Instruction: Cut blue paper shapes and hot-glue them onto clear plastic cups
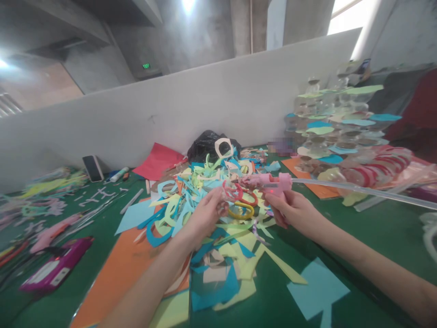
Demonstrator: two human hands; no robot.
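Observation:
My right hand [290, 207] is wrapped round the grip of a pink hot glue gun [278, 183]. A long clear glue stick [362, 189] sticks out of its back end towards the right. The gun's nozzle points left, close to a small clear piece with red edging [232, 191], which my left hand [212, 205] pinches between its fingertips. Whether nozzle and piece touch I cannot tell. Just under them, yellow loop handles [243, 211] and red loop handles [251, 198] lie among a heap of coloured paper scraps [182, 200].
An orange sheet [116, 269] lies front left. Left of it are a purple power strip [58, 266] and another pink glue gun [54, 232]. A phone [92, 168] leans on the white partition [146, 109]. Clear cups stacked with coloured paper [317, 146] stand back right; a black bag [205, 146] sits behind the scraps.

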